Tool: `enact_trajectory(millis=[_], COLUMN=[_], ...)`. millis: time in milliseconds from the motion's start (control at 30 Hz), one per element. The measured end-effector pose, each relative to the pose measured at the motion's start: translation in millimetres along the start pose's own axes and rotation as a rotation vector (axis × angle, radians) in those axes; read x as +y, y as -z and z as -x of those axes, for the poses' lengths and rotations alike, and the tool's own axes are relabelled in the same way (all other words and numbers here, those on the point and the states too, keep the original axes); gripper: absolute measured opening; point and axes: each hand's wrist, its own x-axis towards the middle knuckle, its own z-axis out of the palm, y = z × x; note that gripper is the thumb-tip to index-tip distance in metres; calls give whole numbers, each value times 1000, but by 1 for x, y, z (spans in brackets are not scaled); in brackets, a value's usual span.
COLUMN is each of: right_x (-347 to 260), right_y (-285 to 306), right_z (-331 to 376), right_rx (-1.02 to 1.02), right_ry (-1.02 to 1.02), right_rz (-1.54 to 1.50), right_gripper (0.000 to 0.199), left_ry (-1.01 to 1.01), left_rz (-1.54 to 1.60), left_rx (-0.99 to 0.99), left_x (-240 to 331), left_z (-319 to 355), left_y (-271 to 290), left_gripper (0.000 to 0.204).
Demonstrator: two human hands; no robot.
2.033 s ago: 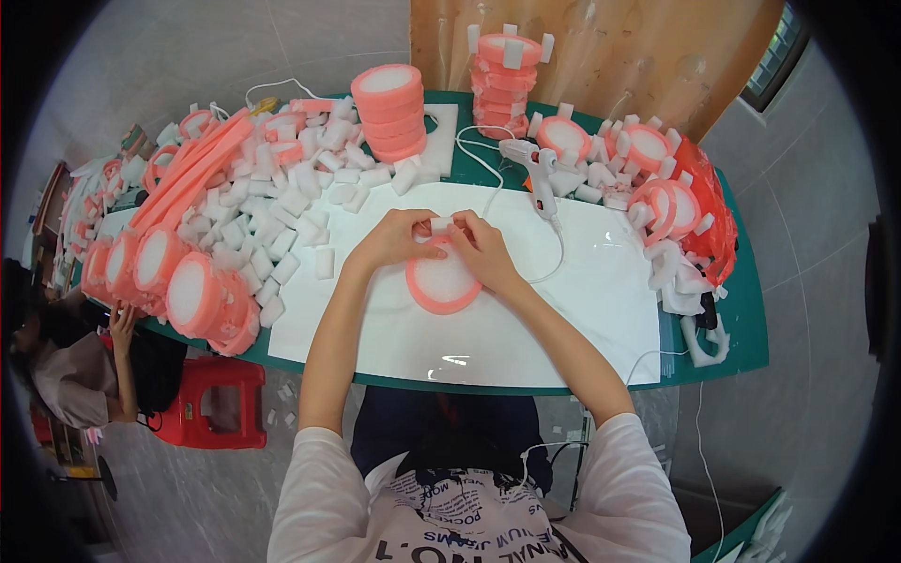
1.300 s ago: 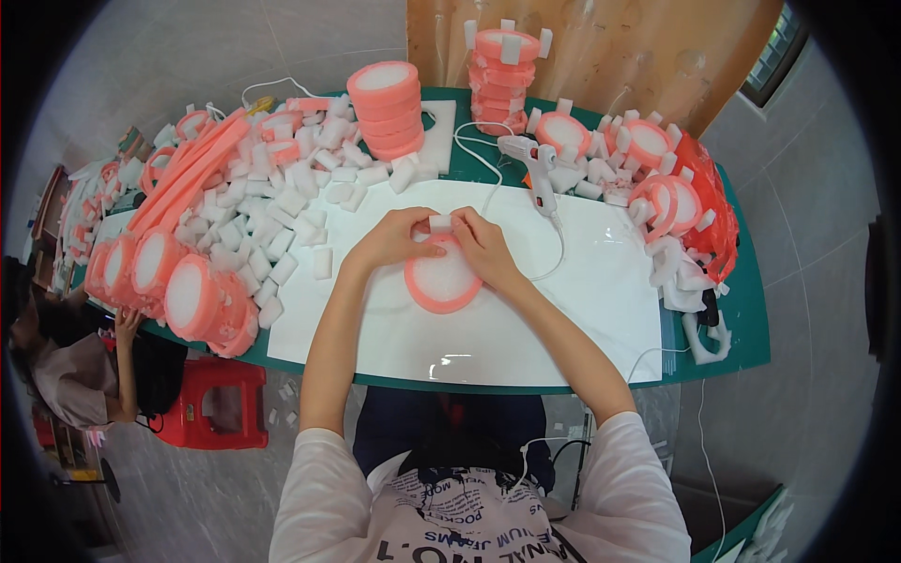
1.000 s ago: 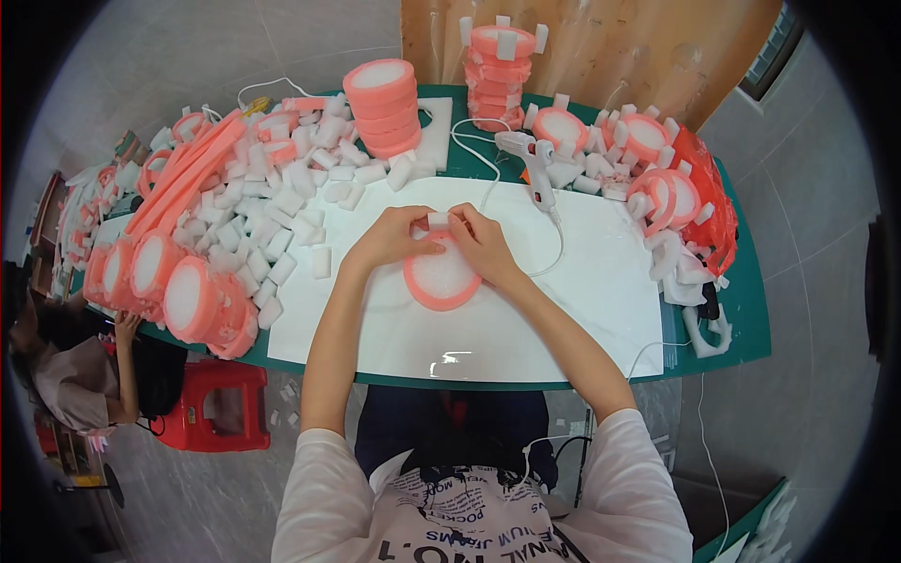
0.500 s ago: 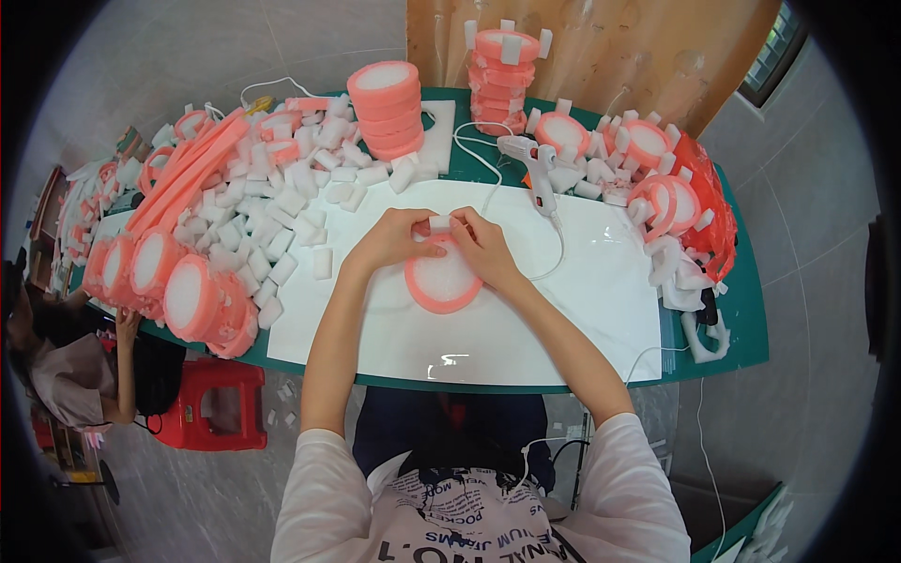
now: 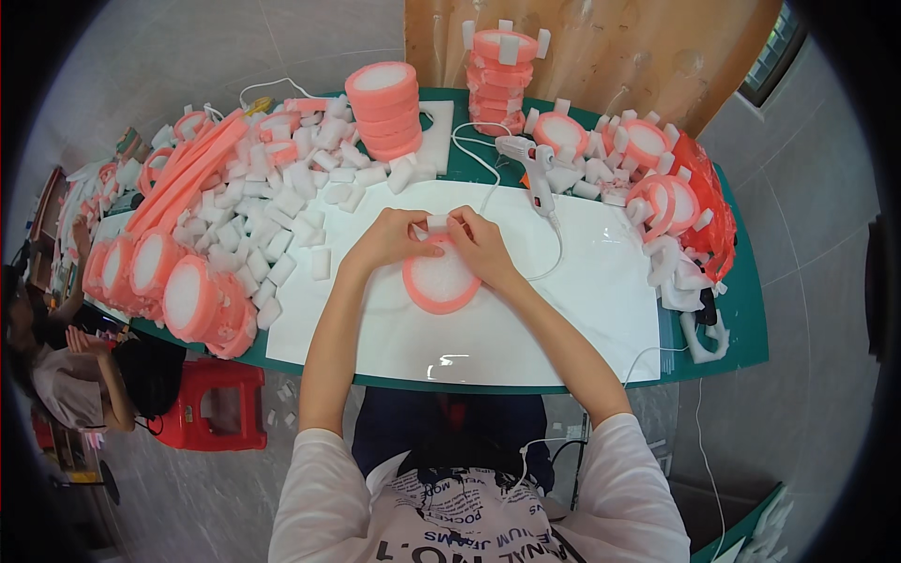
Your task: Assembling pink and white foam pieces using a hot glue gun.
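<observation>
A round pink foam ring (image 5: pixel 441 281) with a white middle lies flat on the white sheet (image 5: pixel 582 310), near the middle of the counter (image 5: pixel 746 319). Its flat face looks straight up (it is round, so no side is longer than another). A small white foam block (image 5: pixel 437 223) sits at the far edge of the ring. The left hand (image 5: pixel 394 239) and the right hand (image 5: pixel 479 246) meet there, and their fingers are pinched narrow on the block, with both hands resting against the ring.

Just past the right hand lies a white glue gun (image 5: pixel 537 169), its tip pointing toward the person. At the far edge stand a stack of pink rings (image 5: pixel 385 108) and a second stack with white blocks stuck on (image 5: pixel 499 80). A heap of loose white blocks (image 5: pixel 272 206) covers the left end. More finished rings (image 5: pixel 657 188) crowd the right end.

The near half of the white sheet is bare, up to the near edge of the counter. A red stool (image 5: pixel 218 413) stands on the floor below the left corner.
</observation>
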Motion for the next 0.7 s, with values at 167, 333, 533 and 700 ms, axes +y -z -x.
enact_trajectory(millis=[167, 333, 533, 700], right_x=[1, 0, 0, 0], right_y=[1, 0, 1, 1], right_z=[1, 1, 1, 1], right_rx=[26, 34, 7, 1], right_ry=[18, 48, 6, -6], right_rz=[29, 57, 15, 4], right_gripper=[15, 15, 15, 16], left_ry=[9, 27, 26, -4], left_rz=[2, -1, 29, 49], left_rx=[6, -9, -21, -8], left_x=[6, 5, 4, 2], left_z=[0, 0, 0, 1], left_y=[0, 0, 0, -1], left_gripper=[48, 48, 48, 48])
